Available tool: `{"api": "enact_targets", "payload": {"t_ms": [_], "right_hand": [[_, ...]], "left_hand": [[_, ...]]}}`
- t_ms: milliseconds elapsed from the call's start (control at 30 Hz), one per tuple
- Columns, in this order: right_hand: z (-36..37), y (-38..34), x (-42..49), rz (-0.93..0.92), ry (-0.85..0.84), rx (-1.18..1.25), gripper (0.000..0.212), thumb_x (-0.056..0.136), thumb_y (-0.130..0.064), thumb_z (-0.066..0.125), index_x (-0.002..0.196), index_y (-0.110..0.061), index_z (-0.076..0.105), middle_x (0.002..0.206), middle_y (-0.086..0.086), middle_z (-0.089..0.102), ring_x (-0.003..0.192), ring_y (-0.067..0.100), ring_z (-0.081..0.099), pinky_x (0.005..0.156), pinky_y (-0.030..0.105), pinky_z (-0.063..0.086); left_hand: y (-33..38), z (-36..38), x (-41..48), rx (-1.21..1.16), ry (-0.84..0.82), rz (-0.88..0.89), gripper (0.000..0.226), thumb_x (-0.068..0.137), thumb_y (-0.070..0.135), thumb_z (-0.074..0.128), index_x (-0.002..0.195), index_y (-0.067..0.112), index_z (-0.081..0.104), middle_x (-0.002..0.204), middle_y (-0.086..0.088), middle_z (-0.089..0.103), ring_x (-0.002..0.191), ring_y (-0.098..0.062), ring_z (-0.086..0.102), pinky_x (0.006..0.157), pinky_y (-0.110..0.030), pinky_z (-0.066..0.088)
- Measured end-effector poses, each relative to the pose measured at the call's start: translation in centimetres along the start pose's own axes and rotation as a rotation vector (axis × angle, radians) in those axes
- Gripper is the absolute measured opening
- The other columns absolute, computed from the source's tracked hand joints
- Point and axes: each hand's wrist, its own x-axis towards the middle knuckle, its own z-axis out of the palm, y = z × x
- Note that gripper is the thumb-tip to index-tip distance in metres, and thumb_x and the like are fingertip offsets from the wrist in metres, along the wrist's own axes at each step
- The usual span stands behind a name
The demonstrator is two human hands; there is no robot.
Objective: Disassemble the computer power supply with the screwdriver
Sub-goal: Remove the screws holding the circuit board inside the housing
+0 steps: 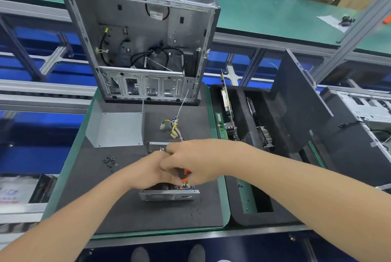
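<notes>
The opened power supply (169, 195), a grey perforated metal box with its circuit board exposed, lies on the dark foam mat (127, 208). Both hands are over it and hide most of its inside. My right hand (196, 160) grips the orange-and-black screwdriver (184, 175), tip down into the box. My left hand (151, 171) rests on the box beside the screwdriver, its fingers hidden under the right hand. The supply's yellow and purple cable bundle (173, 127) trails away behind it. The removed grey cover (118, 127) lies to the left.
An empty computer case (139, 35) stands upright at the mat's far end. Several loose black screws (110, 161) lie left of the hands. A black foam tray (245, 134) on the right holds circuit boards, with a dark side panel (296, 102) leaning behind it.
</notes>
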Motion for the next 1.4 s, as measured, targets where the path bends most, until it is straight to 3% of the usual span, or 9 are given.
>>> {"api": "enact_targets", "payload": {"t_ms": [100,267,567,767,867,1000,1100,1167,1400], "right_hand": [[-0.4,0.0,-0.2,0.067,0.066,0.049,0.021,0.089,-0.035,0.066,0.099,-0.018,0.058,0.093,-0.002,0.048,0.082,0.02,0.051,0.069,0.042,0.053],[0.3,-0.2,0.2,0.442,0.18,0.049,0.057,0.094,-0.072,0.042,0.072,-0.019,0.042,0.069,-0.001,0.039,0.055,0.018,0.038,0.047,0.029,0.025],[-0.1,0.2,0.7,0.37,0.002,0.136,0.016,0.092,-0.034,0.064,0.093,-0.023,0.052,0.075,-0.003,0.05,0.061,0.022,0.054,0.051,0.03,0.039],[-0.5,0.4,0.1,0.152,-0.023,0.147,0.017,0.083,-0.016,0.07,0.098,-0.02,0.062,0.094,0.001,0.057,0.079,0.025,0.06,0.062,0.043,0.055],[0.0,0.2,0.2,0.125,-0.018,0.142,0.021,0.084,-0.016,0.07,0.103,-0.022,0.063,0.098,-0.003,0.046,0.074,0.008,0.048,0.064,0.043,0.055],[-0.3,0.1,0.0,0.129,-0.006,0.155,0.02,0.087,-0.024,0.067,0.106,-0.021,0.063,0.099,-0.004,0.047,0.091,0.019,0.056,0.075,0.047,0.056],[-0.5,-0.4,0.0,0.28,0.118,0.112,0.034,0.091,-0.056,0.059,0.091,-0.022,0.053,0.083,-0.003,0.048,0.076,0.024,0.056,0.058,0.04,0.049],[0.0,-1.0,0.4,0.45,0.128,0.075,0.046,0.095,-0.065,0.049,0.079,-0.022,0.045,0.075,-0.002,0.038,0.063,0.023,0.045,0.048,0.03,0.031],[0.1,-1.1,1.0,0.404,0.02,0.197,0.018,0.091,-0.032,0.065,0.085,-0.019,0.053,0.072,-0.001,0.051,0.054,0.017,0.049,0.047,0.027,0.034]], "left_hand": [[0.0,0.1,0.2,-0.041,0.023,0.026,0.018,0.085,0.021,0.083,0.086,0.037,0.074,0.085,0.008,0.075,0.083,-0.009,0.066,0.082,-0.029,0.054],[0.0,0.5,0.8,-0.078,0.003,0.058,0.022,0.082,0.02,0.087,0.093,0.018,0.069,0.084,0.011,0.067,0.082,-0.007,0.057,0.08,-0.029,0.051],[-0.6,0.2,1.2,-0.109,0.032,0.024,0.029,0.079,0.027,0.091,0.098,0.02,0.07,0.09,-0.003,0.072,0.084,-0.019,0.062,0.082,-0.042,0.05],[0.1,-0.5,0.9,-0.022,-0.022,0.037,0.016,0.086,0.02,0.086,0.093,0.017,0.072,0.082,-0.008,0.07,0.075,-0.009,0.059,0.072,-0.024,0.047],[0.0,-0.2,0.9,0.02,-0.006,0.02,0.019,0.084,0.023,0.087,0.092,0.015,0.072,0.081,-0.015,0.068,0.069,-0.011,0.054,0.067,-0.028,0.043],[-0.3,0.4,0.9,-0.053,0.035,-0.017,0.032,0.078,0.027,0.092,0.082,0.006,0.069,0.07,-0.003,0.058,0.068,-0.012,0.047,0.066,-0.028,0.04],[-0.1,0.7,0.9,-0.088,0.017,0.014,0.028,0.074,0.028,0.093,0.074,0.028,0.064,0.067,0.013,0.058,0.068,-0.008,0.049,0.067,-0.027,0.043],[-0.1,0.9,1.0,-0.067,0.022,0.013,0.03,0.073,0.033,0.093,0.078,0.02,0.066,0.073,-0.005,0.065,0.072,-0.012,0.053,0.071,-0.034,0.044],[0.0,0.5,0.5,-0.082,0.063,0.0,0.033,0.075,0.027,0.092,0.095,0.01,0.072,0.093,-0.01,0.075,0.086,-0.028,0.067,0.088,-0.046,0.053]]}}
